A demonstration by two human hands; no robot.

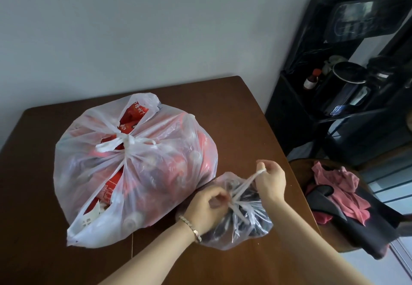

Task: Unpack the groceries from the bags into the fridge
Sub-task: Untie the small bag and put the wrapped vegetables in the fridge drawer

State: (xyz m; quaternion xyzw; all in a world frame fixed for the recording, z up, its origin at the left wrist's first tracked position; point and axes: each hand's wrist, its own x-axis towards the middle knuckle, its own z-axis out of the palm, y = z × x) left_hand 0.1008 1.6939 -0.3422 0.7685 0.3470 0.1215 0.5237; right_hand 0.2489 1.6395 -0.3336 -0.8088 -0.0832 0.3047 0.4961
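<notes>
A large white plastic bag (133, 168), knotted at the top and full of red packets, lies on the brown table (234, 110). Against its right side sits a small clear bag (249, 222) with dark contents I cannot make out. My left hand (205, 209), with a bracelet on its wrist, pinches the small bag's knot. My right hand (270, 180) grips one twisted handle strip and pulls it up and to the right. No fridge is in view.
A black water dispenser (347, 79) with a kettle (347, 79) and a small brown bottle (312, 79) stands to the right of the table. A chair (298, 168) beside the table holds pink cloth (343, 186) and dark clothing. A pale wall rises behind.
</notes>
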